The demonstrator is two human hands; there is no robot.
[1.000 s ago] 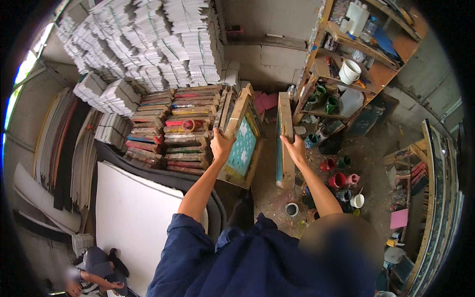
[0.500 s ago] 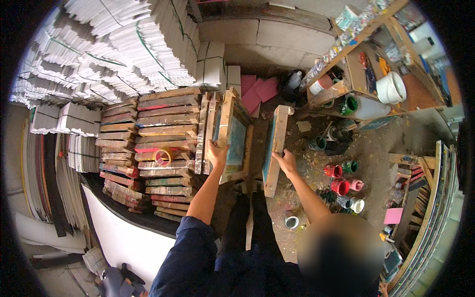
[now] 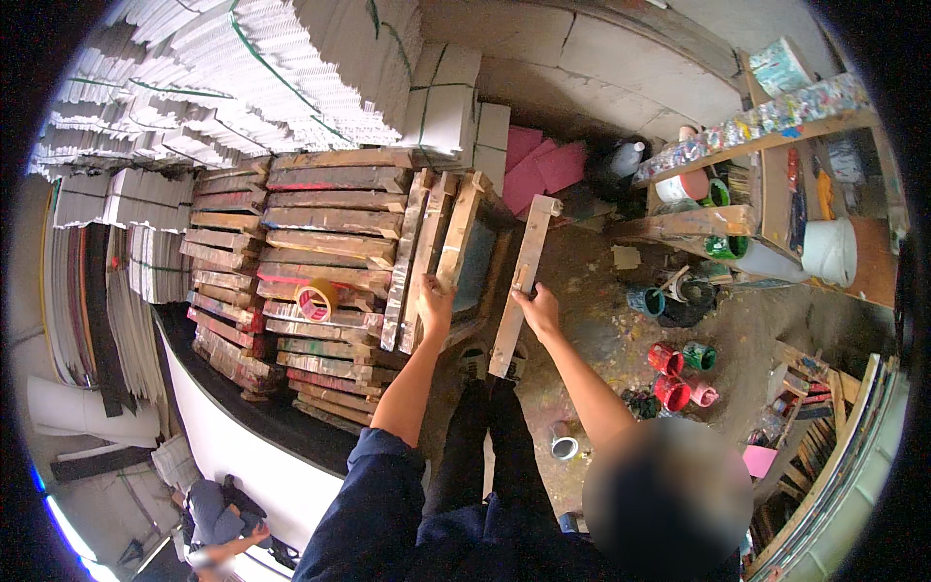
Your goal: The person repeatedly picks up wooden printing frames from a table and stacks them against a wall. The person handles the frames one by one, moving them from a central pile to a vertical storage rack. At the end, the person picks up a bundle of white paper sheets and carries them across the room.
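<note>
Tape roll (image 3: 315, 302) lies on stacked wooden frames (image 3: 330, 223); to their right, the left hand (image 3: 434, 307) is clamped on a wood-edged mesh screen (image 3: 473, 260); apart from it, an edge-on wooden frame (image 3: 529, 250) is gripped by the right hand (image 3: 537, 310), with red pots (image 3: 670, 392) farther right.

Paper bundles (image 3: 281, 78) fill the upper left, above stacked frames (image 3: 332, 220) bearing a tape roll (image 3: 328, 294); a separate frame (image 3: 527, 260) is mid-picture, pots (image 3: 671, 393) to its right, shelves (image 3: 698, 224) upper right.
</note>
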